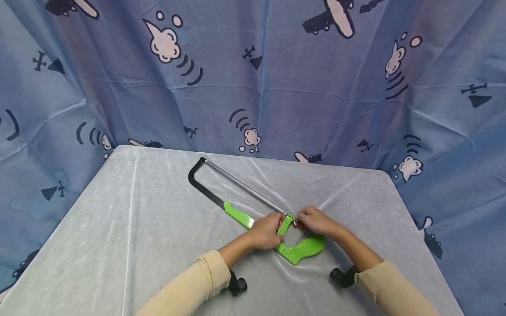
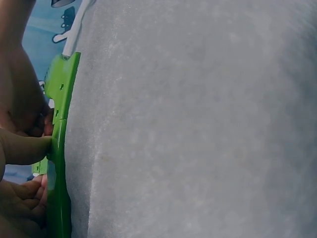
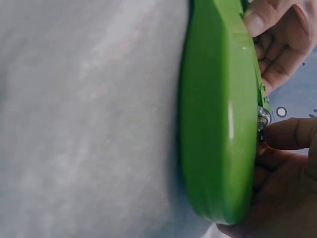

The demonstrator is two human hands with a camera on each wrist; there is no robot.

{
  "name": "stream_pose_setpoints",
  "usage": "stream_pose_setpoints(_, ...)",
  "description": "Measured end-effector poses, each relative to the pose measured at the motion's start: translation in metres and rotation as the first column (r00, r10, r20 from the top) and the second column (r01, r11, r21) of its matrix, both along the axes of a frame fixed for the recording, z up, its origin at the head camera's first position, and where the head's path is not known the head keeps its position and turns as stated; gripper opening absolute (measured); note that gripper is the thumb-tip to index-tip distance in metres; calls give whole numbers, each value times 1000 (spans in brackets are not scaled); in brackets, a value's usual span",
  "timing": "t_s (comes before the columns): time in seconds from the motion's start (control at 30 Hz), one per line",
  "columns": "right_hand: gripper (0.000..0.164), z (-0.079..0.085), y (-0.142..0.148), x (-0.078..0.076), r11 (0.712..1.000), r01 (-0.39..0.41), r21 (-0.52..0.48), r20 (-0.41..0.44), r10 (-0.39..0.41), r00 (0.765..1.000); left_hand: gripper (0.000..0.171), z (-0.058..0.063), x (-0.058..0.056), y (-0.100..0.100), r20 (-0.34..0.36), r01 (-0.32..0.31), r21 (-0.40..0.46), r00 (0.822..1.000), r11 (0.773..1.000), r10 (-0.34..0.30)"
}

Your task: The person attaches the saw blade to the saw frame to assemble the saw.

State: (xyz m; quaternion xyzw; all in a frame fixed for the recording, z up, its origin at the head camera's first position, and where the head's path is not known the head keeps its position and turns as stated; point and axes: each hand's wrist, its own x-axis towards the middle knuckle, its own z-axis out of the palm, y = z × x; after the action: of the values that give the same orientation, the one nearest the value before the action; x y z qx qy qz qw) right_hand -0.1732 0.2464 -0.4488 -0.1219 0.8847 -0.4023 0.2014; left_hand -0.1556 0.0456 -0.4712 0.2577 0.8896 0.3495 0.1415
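A hacksaw [image 1: 238,215] with a green handle [image 1: 306,249] and a black front frame [image 1: 209,193] lies aslant on the cloth-covered table. Its silver blade bar [image 1: 245,187] runs along the far side. My left hand [image 1: 265,231] grips the green frame just ahead of the handle, the thumb [image 2: 27,148] across it in the left wrist view. At the handle end of the blade bar, my right hand [image 1: 314,219] pinches a small shiny metal nut [image 3: 264,118] between thumb and fingers. The green handle hides part of those fingers in the right wrist view.
Pale grey velvety cloth [image 1: 99,228] covers the table. Behind it hangs a blue printed curtain [image 1: 221,66]. Black wrist mounts [image 1: 238,285] stick out below both forearms, close to the tabletop.
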Motion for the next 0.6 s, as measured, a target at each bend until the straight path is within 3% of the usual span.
stream_pose_setpoints(0.17, 18, 0, 1, 4, 997, -7, 73, -134, 16, 991, 41, 0, -1, 0, 2, 1, 2, 1000, 1000, -1)
stream_pose_setpoints(0.27, 10, 0, 2, 9, 991, -18, 130, -243, 49, 969, 40, -1, -1, 0, -10, 2, -1, 1000, 1000, -2)
stream_pose_setpoints(0.33, 15, 0, 2, 13, 978, -8, 208, -333, 78, 940, 38, -1, -1, 0, -17, 2, -1, 1000, 1000, -2)
stream_pose_setpoints(0.43, 30, 0, 1, 16, 944, 23, 329, -459, 139, 878, 37, -2, -1, 0, -21, 3, -1, 1000, 1000, -3)
stream_pose_setpoints(0.53, 36, 0, 0, 17, 916, 48, 398, -539, 191, 820, 37, -1, -1, 0, -21, 3, 3, 1000, 1000, -3)
stream_pose_setpoints(0.6, 36, 0, -1, 18, 908, 50, 415, -564, 214, 798, 38, -1, -1, 0, -17, 3, 5, 1000, 1000, -3)
